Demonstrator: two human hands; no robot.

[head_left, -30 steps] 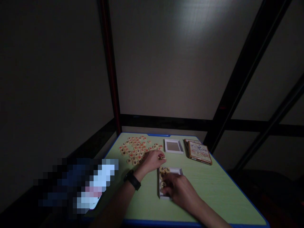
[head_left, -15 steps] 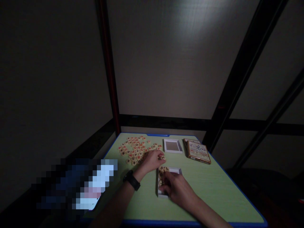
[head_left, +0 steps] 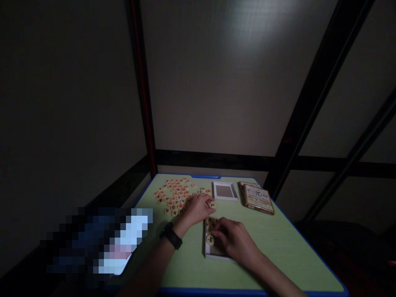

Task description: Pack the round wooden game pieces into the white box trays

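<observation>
My left hand (head_left: pixel 199 208), with a black watch (head_left: pixel 171 236) on its wrist, pinches a round Chinese chess piece (head_left: pixel 212 204) between thumb and fingertips. It is held just above the table, beyond a shallow white box (head_left: pixel 213 253). Over that box is my right hand (head_left: pixel 237 239), its fingers closed together at the pieces inside. What those fingertips hold, if anything, is hidden. Along the box's left side lie several pieces, among them one with a black character (head_left: pixel 210 239). Left of my left hand, many loose red- and black-marked pieces (head_left: pixel 177 194) are spread out.
An open white box lid or tray (head_left: pixel 225 199) lies farther back on the green, blue-edged table (head_left: pixel 287 255). Two printed flat boxes (head_left: pixel 258 199) overlap at the right. A blurred, bright patch (head_left: pixel 130 235) is at the table's left edge. Panelled walls stand behind.
My right hand has shifted slightly up and right, uncovering a piece and the near floor of the box. The piece in my left hand has tilted so its face shows more.
</observation>
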